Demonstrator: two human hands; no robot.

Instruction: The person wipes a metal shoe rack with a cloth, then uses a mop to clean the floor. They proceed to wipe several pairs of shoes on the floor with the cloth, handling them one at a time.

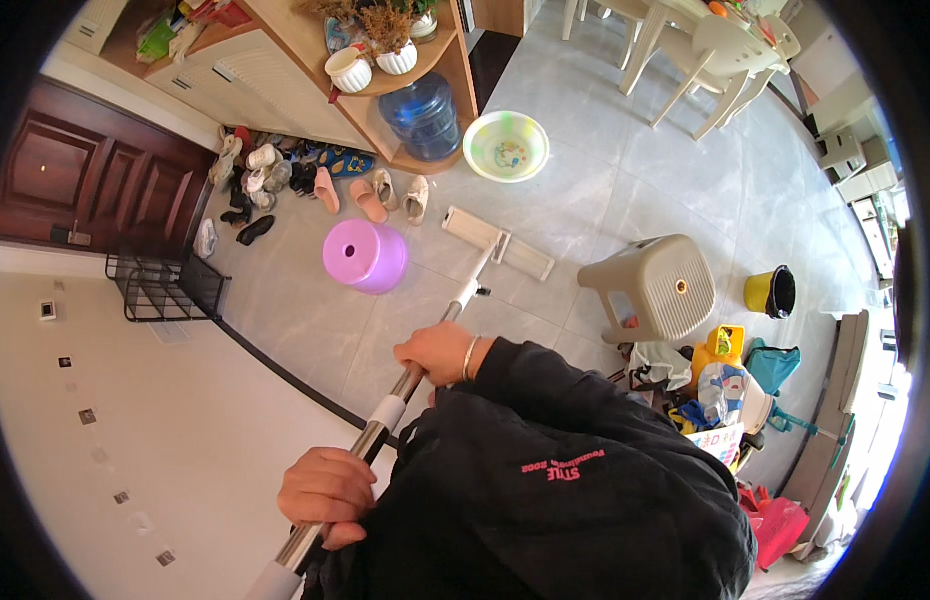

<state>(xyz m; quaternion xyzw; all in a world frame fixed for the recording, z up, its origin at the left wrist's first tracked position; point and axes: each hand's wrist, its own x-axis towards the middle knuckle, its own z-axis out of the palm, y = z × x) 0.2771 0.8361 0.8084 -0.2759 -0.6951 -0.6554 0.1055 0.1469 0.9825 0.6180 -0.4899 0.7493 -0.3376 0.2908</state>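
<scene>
A flat mop with a silver metal pole [375, 427] and white joints runs diagonally across the view. Its long pale head [536, 257] lies on the grey tiled floor. My right hand [441, 352], with a bracelet at the wrist, is closed around the pole's middle. Lower down, near the pole's upper end, my left hand [326, 487] grips it too. Between the mop head and the door stands a purple plastic stool [382, 259]. A beige plastic stool [671, 289] is to the right of the mop head.
A plastic basin [505, 166] sits beside a shelf holding a water bottle [422, 116]. Shoes [264, 176] crowd the cabinet's foot. A black wire rack [164, 289] stands by the door [97, 172]. At right are a yellow bin [757, 291], bags and chairs [727, 60].
</scene>
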